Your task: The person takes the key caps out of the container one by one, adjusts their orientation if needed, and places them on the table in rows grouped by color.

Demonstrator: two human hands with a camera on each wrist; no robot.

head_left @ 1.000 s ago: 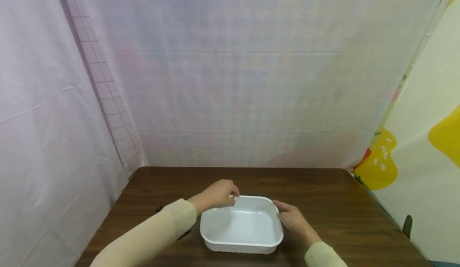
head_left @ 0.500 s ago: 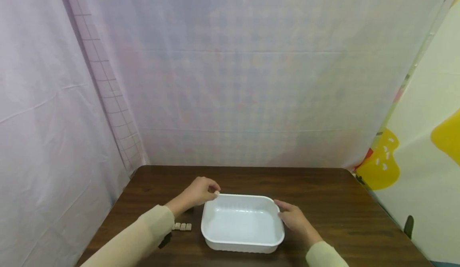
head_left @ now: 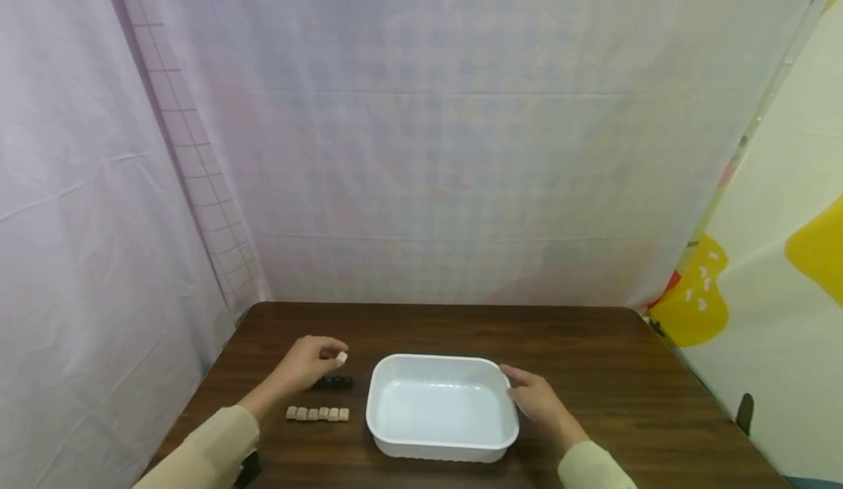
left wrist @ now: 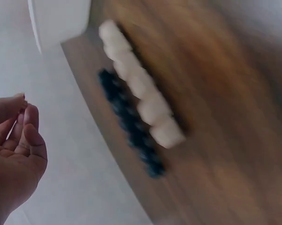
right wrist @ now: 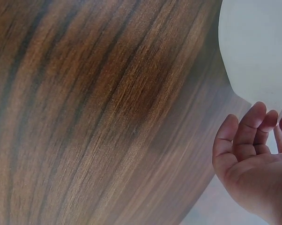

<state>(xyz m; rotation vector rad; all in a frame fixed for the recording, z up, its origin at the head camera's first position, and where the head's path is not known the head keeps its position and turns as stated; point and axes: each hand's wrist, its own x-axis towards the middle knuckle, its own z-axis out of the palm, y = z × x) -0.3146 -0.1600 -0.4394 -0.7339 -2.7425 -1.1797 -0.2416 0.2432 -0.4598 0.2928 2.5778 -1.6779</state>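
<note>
In the head view my left hand (head_left: 309,361) pinches a small white block (head_left: 342,356) between thumb and fingertips, above the table left of the white basin (head_left: 441,454). Below that hand lie a row of dark blocks (head_left: 338,382) and, nearer me, a row of several beige blocks (head_left: 312,415). Both rows are blurred in the left wrist view, where the fingers of the left hand (left wrist: 19,154) come together at the tips. My right hand (head_left: 536,405) holds the basin by its right rim. From the right wrist, the curled fingers of this hand (right wrist: 253,154) show at the rim.
The dark wood table (head_left: 626,379) stretches out to both sides of the basin. A pale curtain (head_left: 435,181) hangs behind its far edge. White cloth (head_left: 85,255) covers the left side, and a yellow-patterned cloth (head_left: 777,313) the right.
My left hand has moved left from over the basin's far rim with the white block, uncovering the two rows of blocks. My right hand has stayed on the basin.
</note>
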